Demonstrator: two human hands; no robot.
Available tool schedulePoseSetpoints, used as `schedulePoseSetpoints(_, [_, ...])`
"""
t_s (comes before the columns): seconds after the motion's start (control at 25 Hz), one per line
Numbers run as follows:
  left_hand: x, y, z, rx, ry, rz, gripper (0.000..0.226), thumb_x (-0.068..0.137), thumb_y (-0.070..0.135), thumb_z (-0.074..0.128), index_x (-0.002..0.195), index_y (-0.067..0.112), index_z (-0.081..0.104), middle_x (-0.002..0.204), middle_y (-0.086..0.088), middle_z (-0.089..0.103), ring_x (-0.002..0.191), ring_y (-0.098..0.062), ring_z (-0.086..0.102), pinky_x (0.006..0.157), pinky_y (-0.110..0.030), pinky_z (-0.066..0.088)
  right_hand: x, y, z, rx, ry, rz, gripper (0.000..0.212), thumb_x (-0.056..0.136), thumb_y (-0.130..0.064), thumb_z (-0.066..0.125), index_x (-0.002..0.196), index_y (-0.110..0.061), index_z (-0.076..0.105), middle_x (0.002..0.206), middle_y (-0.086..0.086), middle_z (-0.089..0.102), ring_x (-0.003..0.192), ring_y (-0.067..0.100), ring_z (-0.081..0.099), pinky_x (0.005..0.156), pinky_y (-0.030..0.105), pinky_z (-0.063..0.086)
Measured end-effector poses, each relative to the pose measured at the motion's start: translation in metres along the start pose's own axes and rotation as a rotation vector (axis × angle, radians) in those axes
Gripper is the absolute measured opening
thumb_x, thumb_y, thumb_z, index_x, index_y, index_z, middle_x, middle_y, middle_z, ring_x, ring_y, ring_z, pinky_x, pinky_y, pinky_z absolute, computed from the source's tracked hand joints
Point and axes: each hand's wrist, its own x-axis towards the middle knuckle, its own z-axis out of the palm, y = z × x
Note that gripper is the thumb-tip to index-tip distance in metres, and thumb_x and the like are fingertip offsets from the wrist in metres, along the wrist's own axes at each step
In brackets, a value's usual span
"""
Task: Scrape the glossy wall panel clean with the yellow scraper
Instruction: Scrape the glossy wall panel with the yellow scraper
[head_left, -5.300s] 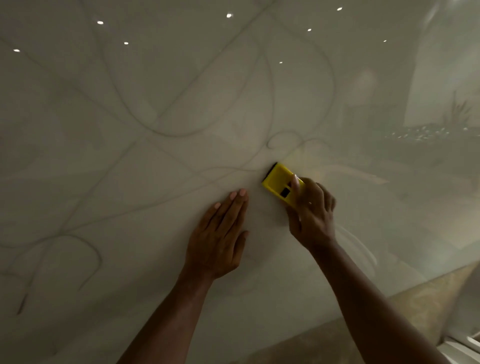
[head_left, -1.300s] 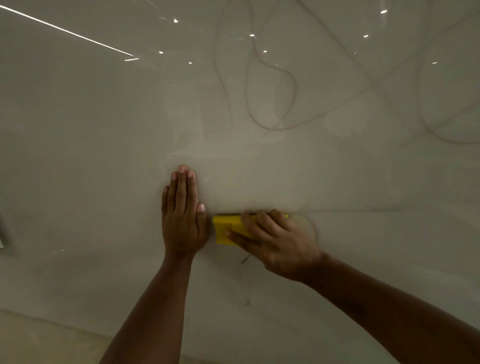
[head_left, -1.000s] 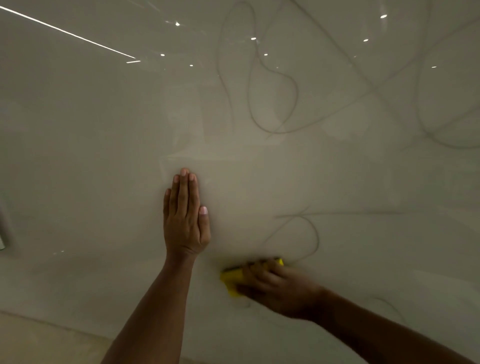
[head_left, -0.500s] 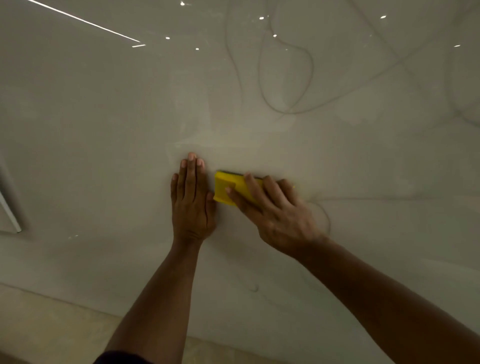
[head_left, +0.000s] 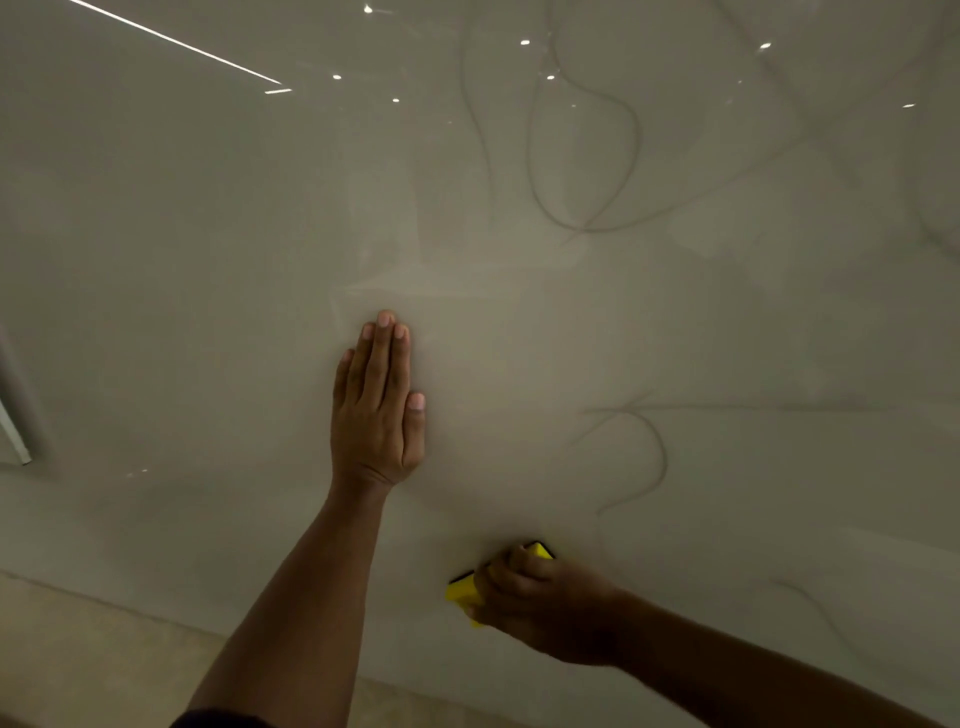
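- The left hand (head_left: 378, 410) lies flat on the wall panel (head_left: 208, 260), fingers straight and together, holding nothing.
- The right hand (head_left: 545, 605) grips the yellow scraper (head_left: 462, 590) low on the panel, fingers curled over most of it.
- Thin dark looping lines (head_left: 582, 156) mark the panel above and to the right.
- A pale floor strip (head_left: 78, 649) runs below.

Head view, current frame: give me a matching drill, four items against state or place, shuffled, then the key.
Items
1. left hand
2. right hand
3. yellow scraper
4. curved grey line

States
A. marked on the glossy wall panel, up and right of the scraper
B. flat on the panel, fingers straight
C. mostly hidden under fingers, low on the panel
D. curled round the tool

Pairs: 1-B, 2-D, 3-C, 4-A
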Motion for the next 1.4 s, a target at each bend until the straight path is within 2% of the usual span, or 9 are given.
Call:
schedulePoseSetpoints(0.16, [-0.001, 0.000, 0.000, 0.007, -0.006, 0.003, 0.068, 0.105, 0.031, 0.029, 0.168, 0.010, 0.012, 0.169, -0.020, 0.030, 0.163, -0.023, 0.013, 0.131, -0.043, 0.017, 0.006, 0.039, -0.011, 0.089, 0.180, 0.256, 0.041, 0.114, -0.021, 0.036, 0.130, -0.030, 0.072, 0.131, 0.002, 0.072, 0.120, 0.027, 0.056, 0.103, 0.042, 0.044])
schedulePoseSetpoints(0.32, [-0.003, 0.001, -0.001, 0.016, 0.002, -0.006, 0.068, 0.104, 0.030, 0.030, 0.166, 0.005, 0.019, 0.168, -0.020, 0.031, 0.163, -0.023, 0.014, 0.131, -0.043, 0.018, 0.013, 0.061, -0.021, 0.129, 0.232, 0.611, 0.051, 0.110, -0.010, 0.029, 0.153, -0.029, 0.051, 0.153, 0.011, 0.054, 0.123, 0.039, 0.051, 0.105, 0.050, 0.042])
schedulePoseSetpoints(0.56, [-0.004, 0.001, -0.001, 0.028, -0.009, -0.020, 0.068, 0.105, 0.030, 0.029, 0.167, 0.008, 0.014, 0.169, -0.018, 0.030, 0.163, -0.022, 0.014, 0.131, -0.043, 0.018, -0.022, -0.036, 0.016, 0.242, 0.120, 0.270, 0.028, 0.111, -0.034, 0.048, 0.123, -0.034, 0.074, 0.120, -0.004, 0.074, 0.111, 0.020, 0.066, 0.098, 0.039, 0.056])
schedulePoseSetpoints(0.68, [-0.004, 0.001, -0.001, 0.030, -0.012, -0.024, 0.069, 0.104, 0.030, 0.029, 0.168, 0.010, 0.012, 0.169, -0.019, 0.030, 0.163, -0.021, 0.014, 0.131, -0.042, 0.017, -0.041, -0.061, 0.020, 0.209, 0.078, 0.195, 0.020, 0.104, -0.045, 0.060, 0.112, -0.039, 0.077, 0.114, -0.016, 0.073, 0.110, 0.008, 0.061, 0.108, 0.028, 0.044])
schedulePoseSetpoints(0.84, [-0.005, 0.002, -0.003, 0.030, -0.012, -0.031, 0.069, 0.104, 0.029, 0.031, 0.167, 0.009, 0.014, 0.169, -0.019, 0.031, 0.162, -0.024, 0.016, 0.131, -0.044, 0.019, -0.049, -0.017, 0.001, 0.154, 0.128, 0.179, 0.036, 0.113, -0.027, 0.042, 0.130, -0.038, 0.071, 0.129, -0.007, 0.073, 0.113, 0.015, 0.067, 0.097, 0.031, 0.058])
schedulePoseSetpoints(1.0, [-0.004, 0.005, -0.004, 0.045, -0.022, -0.033, 0.068, 0.103, 0.028, 0.032, 0.164, 0.003, 0.020, 0.169, -0.020, 0.031, 0.159, -0.033, 0.026, 0.130, -0.045, 0.020, -0.044, 0.071, -0.035, 0.103, 0.217, 0.333, 0.042, 0.112, -0.018, 0.032, 0.146, -0.028, 0.054, 0.147, 0.009, 0.058, 0.120, 0.032, 0.054, 0.096, 0.042, 0.047])
schedulePoseSetpoints(1.16, [-0.002, 0.008, -0.007, 0.047, -0.037, -0.061, 0.064, 0.104, 0.028, 0.033, 0.161, -0.002, 0.030, 0.168, -0.021, 0.032, 0.158, -0.035, 0.029, 0.127, -0.050, 0.028, -0.022, 0.133, -0.057, 0.050, 0.364, 0.838, 0.055, 0.098, -0.020, 0.059, 0.148, -0.041, 0.054, 0.151, 0.004, 0.054, 0.116, 0.036, 0.054, 0.095, 0.046, 0.041])
schedulePoseSetpoints(1.24, [-0.001, 0.011, -0.009, 0.064, -0.045, -0.062, 0.064, 0.104, 0.027, 0.033, 0.161, -0.003, 0.030, 0.168, -0.022, 0.033, 0.157, -0.036, 0.031, 0.125, -0.052, 0.032, -0.010, 0.128, -0.053, 0.088, 0.346, 0.748, 0.050, 0.100, -0.023, 0.057, 0.145, -0.042, 0.057, 0.149, 0.003, 0.055, 0.117, 0.034, 0.053, 0.094, 0.044, 0.040])
schedulePoseSetpoints(1.4, [0.002, 0.016, -0.013, 0.054, -0.063, -0.055, 0.065, 0.104, 0.026, 0.033, 0.160, -0.006, 0.028, 0.168, -0.025, 0.029, 0.159, -0.037, 0.026, 0.126, -0.054, 0.032, -0.021, 0.076, -0.029, 0.192, 0.191, 0.177, 0.034, 0.106, -0.027, 0.049, 0.129, -0.036, 0.072, 0.130, 0.000, 0.071, 0.114, 0.025, 0.062, 0.097, 0.039, 0.051])
